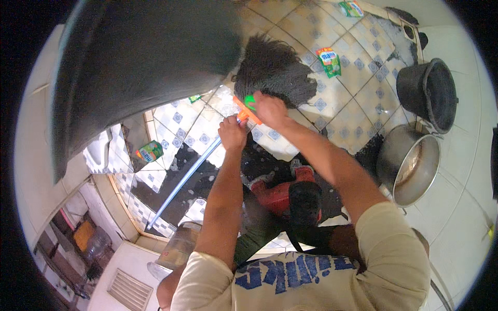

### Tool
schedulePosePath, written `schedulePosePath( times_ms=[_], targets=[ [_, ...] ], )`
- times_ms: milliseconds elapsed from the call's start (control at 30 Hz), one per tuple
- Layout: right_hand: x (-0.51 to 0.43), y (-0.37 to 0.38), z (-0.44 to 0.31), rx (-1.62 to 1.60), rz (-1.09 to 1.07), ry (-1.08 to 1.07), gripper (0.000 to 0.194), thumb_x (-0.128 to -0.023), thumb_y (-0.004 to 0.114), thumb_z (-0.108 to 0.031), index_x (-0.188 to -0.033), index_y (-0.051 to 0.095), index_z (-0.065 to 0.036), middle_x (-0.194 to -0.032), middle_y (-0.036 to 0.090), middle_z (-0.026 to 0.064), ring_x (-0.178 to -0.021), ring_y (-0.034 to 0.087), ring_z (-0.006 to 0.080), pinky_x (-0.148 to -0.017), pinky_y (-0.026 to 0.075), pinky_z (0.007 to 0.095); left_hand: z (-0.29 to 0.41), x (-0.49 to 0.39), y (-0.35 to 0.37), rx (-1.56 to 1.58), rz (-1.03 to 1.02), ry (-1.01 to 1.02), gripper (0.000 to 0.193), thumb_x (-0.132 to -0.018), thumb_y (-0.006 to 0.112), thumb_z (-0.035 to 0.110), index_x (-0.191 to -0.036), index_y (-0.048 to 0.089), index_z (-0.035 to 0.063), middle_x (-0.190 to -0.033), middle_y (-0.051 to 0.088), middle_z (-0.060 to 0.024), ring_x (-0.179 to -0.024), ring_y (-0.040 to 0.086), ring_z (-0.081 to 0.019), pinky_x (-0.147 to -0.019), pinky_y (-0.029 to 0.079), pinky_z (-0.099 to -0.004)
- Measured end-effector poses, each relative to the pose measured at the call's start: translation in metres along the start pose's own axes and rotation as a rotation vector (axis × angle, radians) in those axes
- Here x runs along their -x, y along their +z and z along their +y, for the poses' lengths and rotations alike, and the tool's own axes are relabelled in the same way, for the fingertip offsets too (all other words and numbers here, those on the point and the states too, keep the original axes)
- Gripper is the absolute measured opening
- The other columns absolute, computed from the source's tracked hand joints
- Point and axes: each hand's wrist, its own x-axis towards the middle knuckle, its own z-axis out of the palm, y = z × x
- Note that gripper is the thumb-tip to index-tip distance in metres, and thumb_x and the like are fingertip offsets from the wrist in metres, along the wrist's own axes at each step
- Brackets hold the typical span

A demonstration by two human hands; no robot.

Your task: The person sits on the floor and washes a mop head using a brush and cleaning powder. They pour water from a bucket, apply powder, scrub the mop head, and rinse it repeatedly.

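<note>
My left hand [232, 133] is closed around the pale blue pole [186, 177] of a broom, just below its orange plastic head [255, 117]. The pole slants down to the lower left. Dark, wet-looking bristles [276, 72] appear to fan out beyond the head over the tiles. My right hand [271, 109] is at the head and holds a small bright green thing [249, 102]; fingers cover part of it, so I cannot tell what it is. Between my legs is a red and black thing [276, 198], partly hidden.
Patterned floor tiles [342, 97] are wet, with dark foamy patches. Green detergent pouches [329, 62] [149, 151] lie about. On the right, a black bucket [412, 91] and a metal pot [389, 171] lean by the wall. A large dark tub-like body [148, 58] fills the upper left.
</note>
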Motion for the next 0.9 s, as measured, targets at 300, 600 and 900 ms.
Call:
schedulePosePath(
  times_ms=[300, 600, 900],
  targets=[
    [-0.005, -0.001, 0.066, 0.145, 0.329, 0.231, 0.031, -0.096, 0.055, -0.036, -0.094, 0.058, -0.006, -0.068, 0.065, 0.0221, -0.061, 0.067, 0.0388, -0.057, 0.052, 0.054, 0.017, 0.022, 0.026, 0.089, -0.031, 0.058, 0.039, -0.092, 0.061, 0.031, -0.124, 0.055, 0.0092, -0.12, 0.057, -0.0134, -0.113, 0.053, -0.0342, -0.092, 0.044, -0.0487],
    [-0.013, -0.023, 0.054, 0.184, 0.293, 0.248, 0.024, -0.095, 0.051, -0.027, -0.095, 0.057, -0.005, -0.074, 0.067, 0.0226, -0.066, 0.067, 0.043, -0.06, 0.054, 0.0536, 0.029, 0.031, 0.028, 0.073, -0.01, 0.024, 0.038, -0.093, 0.059, 0.031, -0.124, 0.054, 0.0087, -0.12, 0.053, -0.0135, -0.114, 0.05, -0.0348, -0.094, 0.042, -0.0496],
    [0.008, -0.003, 0.096, 0.169, 0.303, 0.223, 0.029, -0.094, 0.056, -0.033, -0.098, 0.057, -0.005, -0.07, 0.066, 0.0203, -0.059, 0.066, 0.0387, -0.055, 0.052, 0.0523, 0.025, 0.037, 0.025, 0.145, -0.026, 0.082, 0.04, -0.093, 0.061, 0.033, -0.122, 0.052, 0.0072, -0.124, 0.049, -0.0168, -0.115, 0.047, -0.0379, -0.094, 0.04, -0.0541]
  ],
)
